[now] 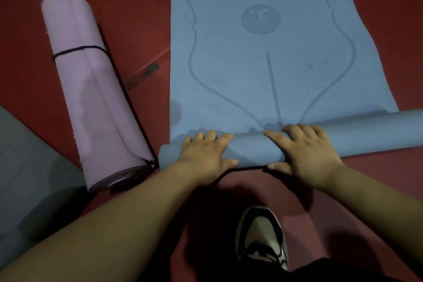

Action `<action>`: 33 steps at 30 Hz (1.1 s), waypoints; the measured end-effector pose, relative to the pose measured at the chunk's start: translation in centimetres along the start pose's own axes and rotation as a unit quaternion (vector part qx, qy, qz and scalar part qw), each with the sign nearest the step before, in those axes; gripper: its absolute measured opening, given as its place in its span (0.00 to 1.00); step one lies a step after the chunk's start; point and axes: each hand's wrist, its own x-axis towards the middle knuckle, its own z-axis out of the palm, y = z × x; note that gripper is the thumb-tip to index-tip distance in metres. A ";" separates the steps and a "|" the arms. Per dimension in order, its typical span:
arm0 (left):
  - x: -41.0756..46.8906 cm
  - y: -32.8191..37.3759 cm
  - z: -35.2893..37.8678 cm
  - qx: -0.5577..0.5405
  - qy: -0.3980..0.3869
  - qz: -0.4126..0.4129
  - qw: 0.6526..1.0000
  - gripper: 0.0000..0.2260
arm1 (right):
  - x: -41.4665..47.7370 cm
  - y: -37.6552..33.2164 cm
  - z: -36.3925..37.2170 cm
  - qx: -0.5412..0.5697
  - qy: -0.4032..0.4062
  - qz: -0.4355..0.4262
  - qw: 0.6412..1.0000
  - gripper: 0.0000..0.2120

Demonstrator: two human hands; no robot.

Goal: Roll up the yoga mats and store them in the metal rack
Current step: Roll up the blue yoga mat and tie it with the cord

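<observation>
Head view: the blue mat [263, 71] lies flat on the red floor [137, 18], running away from the person, with its near end wound into a roll [251, 151]. The roll sits askew. Its left end juts just past the mat's left edge, and its right end lies farther off and runs out of frame.

Both hands are on the roll, side by side and near its left half. The left hand [206, 155] and right hand [306, 153] each drape their fingers over the top, with the thumb on the near side.

A lilac mat [98, 103], rolled and tied with a dark cord [77, 49], lies to the left. Its near end is just beside the roll's left end. Farther up, a wedge of bare floor separates the two mats. A grey flat thing [27, 167] fills the left edge. A shoe [261, 236] stands on the floor below the roll.
</observation>
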 end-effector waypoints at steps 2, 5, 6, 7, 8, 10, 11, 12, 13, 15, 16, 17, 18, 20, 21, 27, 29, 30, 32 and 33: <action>-0.1 0.0 -0.1 0.007 0.013 -0.003 1.000 0.33 | 1.2 0.6 -1.4 -0.002 -0.080 0.004 0.997 0.44; -1.4 0.6 1.0 0.021 0.055 -0.030 0.998 0.36 | 2.8 1.1 -3.0 0.012 -0.176 -0.002 0.984 0.45; -1.9 0.9 1.7 0.029 0.063 -0.036 0.997 0.38 | 3.2 1.2 -3.2 0.018 -0.195 -0.006 0.981 0.44; -2.2 1.0 2.3 0.038 0.072 -0.037 0.996 0.39 | 3.5 1.3 -3.3 0.023 -0.205 -0.010 0.979 0.44; -2.3 1.0 2.5 0.042 0.081 -0.037 0.995 0.40 | 3.5 1.4 -3.3 0.026 -0.204 -0.013 0.978 0.43; -1.9 0.7 2.1 0.044 0.074 -0.039 0.996 0.37 | 3.0 1.4 -2.7 0.006 -0.161 -0.013 0.987 0.44; -1.5 0.5 1.6 0.048 0.066 -0.038 0.996 0.36 | 2.5 1.2 -2.2 -0.006 -0.118 -0.014 0.993 0.44; -1.1 0.2 1.1 0.049 0.059 -0.033 0.996 0.35 | 1.9 0.8 -1.5 -0.013 -0.072 -0.013 0.997 0.44; -0.7 0.0 0.6 0.048 0.049 -0.027 0.997 0.35 | 1.2 0.4 -0.8 -0.017 -0.029 -0.005 0.999 0.42; 0.1 -0.4 -0.3 0.045 0.017 -0.013 0.999 0.34 | 0.3 -0.5 0.1 -0.023 0.011 0.018 1.000 0.39; 0.3 -0.5 -0.7 0.044 0.001 -0.009 0.999 0.34 | 0.2 -0.7 0.3 -0.027 0.015 0.020 0.999 0.39; 0.5 -0.6 -1.0 0.043 -0.012 -0.007 0.999 0.34 | 0.4 -0.6 0.3 -0.030 0.015 0.019 0.999 0.39; 0.6 -0.7 -1.3 0.039 -0.020 -0.007 0.999 0.34 | 0.8 -0.4 0.1 -0.027 0.011 0.017 0.999 0.39; 0.9 -0.8 -1.7 0.025 -0.022 -0.009 0.999 0.33 | 1.7 0.1 -0.6 -0.018 -0.034 0.023 0.999 0.39; 0.9 -0.8 -1.8 0.020 -0.016 -0.010 1.000 0.33 | 2.0 0.3 -0.9 -0.015 -0.057 0.026 0.998 0.40; -1.3 0.1 0.8 0.065 0.051 -0.034 0.996 0.42 | 4.0 1.3 -2.7 -0.011 -0.141 0.014 0.990 0.43; -1.1 -0.1 1.0 0.070 0.067 -0.036 0.995 0.43 | 4.6 1.6 -2.9 0.002 -0.154 0.004 0.988 0.43; -0.7 -0.2 0.8 0.063 0.068 -0.035 0.995 0.43 | 4.7 1.6 -2.8 -0.004 -0.147 0.001 0.989 0.43; 0.2 -0.7 0.0 0.053 0.065 -0.028 0.996 0.40 | 4.3 1.3 -2.3 -0.025 -0.093 -0.007 0.995 0.43; 0.7 -1.0 -0.5 0.056 0.059 -0.021 0.997 0.38 | 3.7 1.0 -1.8 -0.026 -0.052 -0.012 0.998 0.42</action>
